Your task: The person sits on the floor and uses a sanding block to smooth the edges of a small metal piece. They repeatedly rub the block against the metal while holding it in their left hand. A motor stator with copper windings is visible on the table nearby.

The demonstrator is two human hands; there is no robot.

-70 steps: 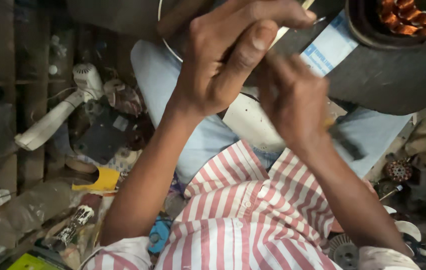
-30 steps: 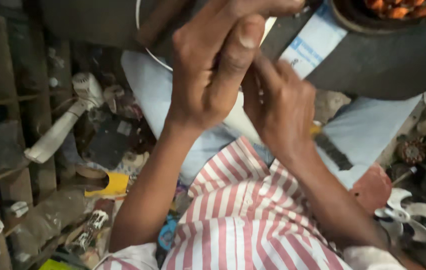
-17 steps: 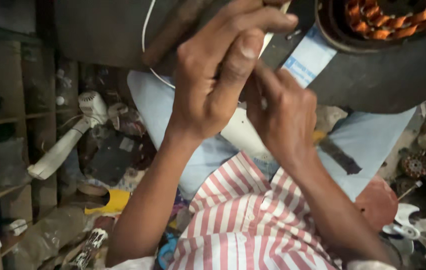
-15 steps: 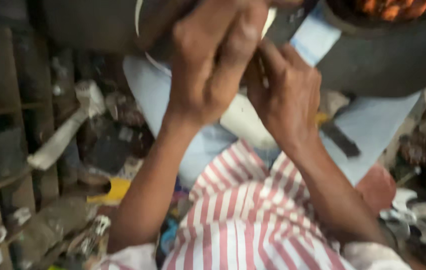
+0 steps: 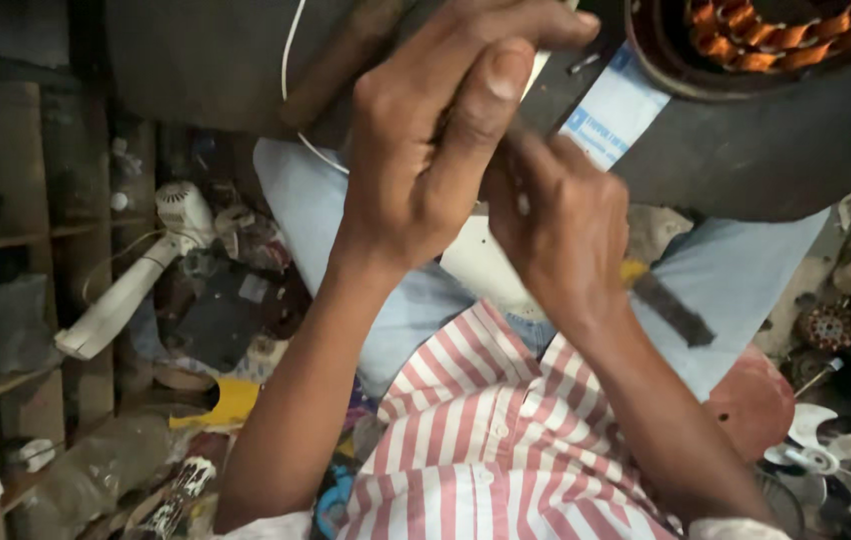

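Observation:
A large dark motor housing [image 5: 766, 150] rests on my lap, its copper windings [image 5: 776, 35] showing at the top right and a pale blue label [image 5: 618, 108] on its side. My left hand [image 5: 426, 150] is closed, thumb pressed down, gripping something small and white by the housing's edge. My right hand [image 5: 561, 230] is curled just below it, fingertips meeting the left thumb. What either hand pinches is hidden by the fingers. A thin white wire [image 5: 294, 90] curves over the dark body to the left.
A white fan stand [image 5: 136, 285] lies among clutter on the floor at left, beside wooden shelves [image 5: 6, 240]. A yellow piece [image 5: 231, 400] sits lower left. A white fan blade [image 5: 836, 455] and a reddish round part [image 5: 751, 405] lie lower right.
The view has shifted slightly and steadied after a blur. Both hands stay together at the housing's edge, with the left thumb still pressed down over the right fingertips.

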